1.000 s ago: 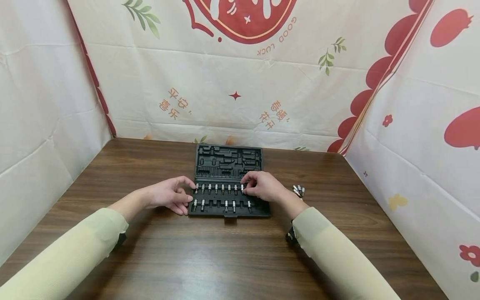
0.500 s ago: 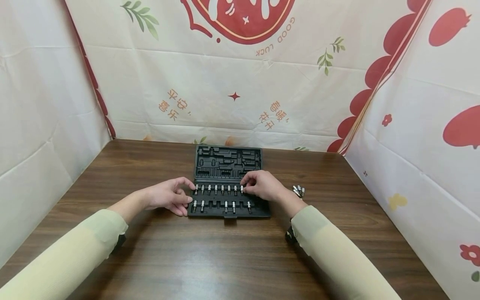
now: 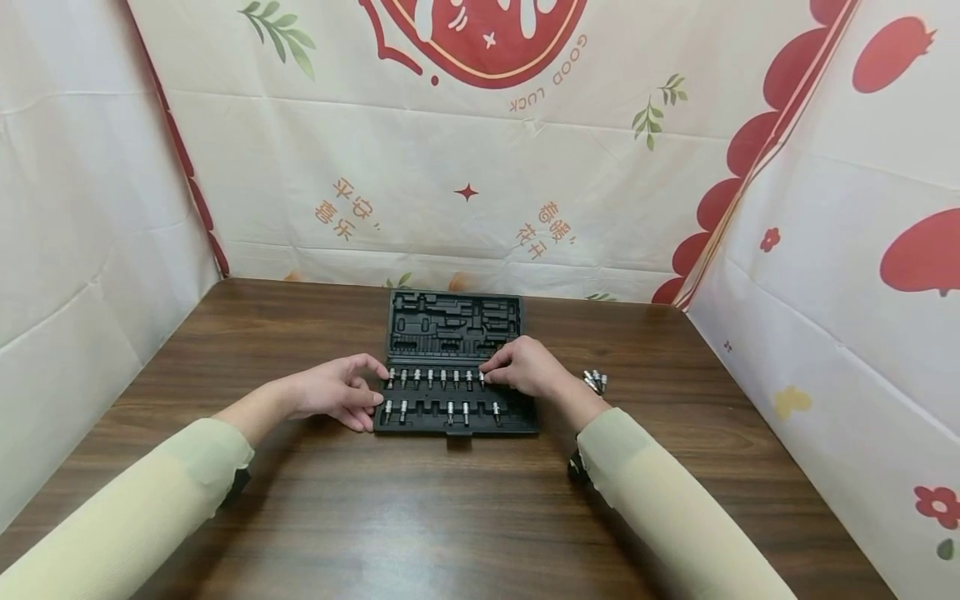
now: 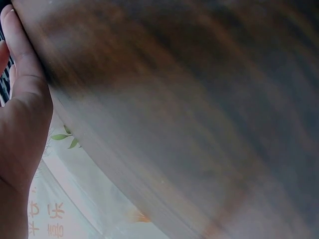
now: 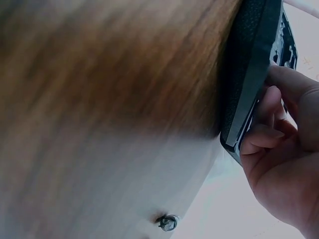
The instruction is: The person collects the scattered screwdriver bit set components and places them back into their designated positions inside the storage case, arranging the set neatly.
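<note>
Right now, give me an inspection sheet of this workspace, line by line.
Surface: dark wooden table, bare wood in front of the case.
Job's things: open black tool case; two rows of small metal bits standing in its near half, far half holds bare moulded slots.
Clutter: a few loose metal bits on the table to the right of the case.
Hands: left hand rests at the case's left edge; right hand has its fingertips on the right end of the far row of bits.
Cables: nothing seen.
Surroundings: cream cloth walls with red prints on three sides.

Loose metal bits (image 3: 595,381) on wooden table (image 3: 450,517); printed cloth backdrop (image 3: 465,167) behind.
</note>
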Demonstrator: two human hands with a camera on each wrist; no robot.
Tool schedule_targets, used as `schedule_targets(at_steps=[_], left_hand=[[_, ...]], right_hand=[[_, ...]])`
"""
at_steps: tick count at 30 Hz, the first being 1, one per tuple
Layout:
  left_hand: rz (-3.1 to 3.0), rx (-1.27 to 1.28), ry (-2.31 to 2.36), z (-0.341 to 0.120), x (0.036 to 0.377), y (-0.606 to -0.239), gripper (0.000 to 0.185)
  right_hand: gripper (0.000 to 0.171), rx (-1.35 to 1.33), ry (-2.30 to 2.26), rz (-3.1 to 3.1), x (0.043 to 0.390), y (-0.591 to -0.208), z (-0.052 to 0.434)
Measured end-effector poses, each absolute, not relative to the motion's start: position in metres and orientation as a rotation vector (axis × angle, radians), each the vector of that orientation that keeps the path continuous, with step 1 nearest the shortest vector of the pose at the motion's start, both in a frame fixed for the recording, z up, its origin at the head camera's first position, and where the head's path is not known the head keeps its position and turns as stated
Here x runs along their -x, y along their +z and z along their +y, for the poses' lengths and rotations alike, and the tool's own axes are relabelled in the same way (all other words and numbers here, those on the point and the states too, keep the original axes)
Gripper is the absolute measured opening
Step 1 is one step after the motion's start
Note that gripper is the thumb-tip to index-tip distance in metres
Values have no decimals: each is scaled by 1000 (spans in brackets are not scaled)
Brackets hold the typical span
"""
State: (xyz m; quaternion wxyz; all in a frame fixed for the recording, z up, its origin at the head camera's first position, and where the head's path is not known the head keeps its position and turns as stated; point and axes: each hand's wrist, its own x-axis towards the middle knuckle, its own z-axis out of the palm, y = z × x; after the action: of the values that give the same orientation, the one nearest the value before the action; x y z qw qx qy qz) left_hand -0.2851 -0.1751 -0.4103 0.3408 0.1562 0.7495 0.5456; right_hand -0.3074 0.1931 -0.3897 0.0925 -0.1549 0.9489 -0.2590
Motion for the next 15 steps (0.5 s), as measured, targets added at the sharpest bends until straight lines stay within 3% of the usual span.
schedule_targets(at_steps=[15], left_hand=[[1952,-410,1418,-175,285,-409,52]], right_hand=[[17,685,-503,2875,306,-383,190]])
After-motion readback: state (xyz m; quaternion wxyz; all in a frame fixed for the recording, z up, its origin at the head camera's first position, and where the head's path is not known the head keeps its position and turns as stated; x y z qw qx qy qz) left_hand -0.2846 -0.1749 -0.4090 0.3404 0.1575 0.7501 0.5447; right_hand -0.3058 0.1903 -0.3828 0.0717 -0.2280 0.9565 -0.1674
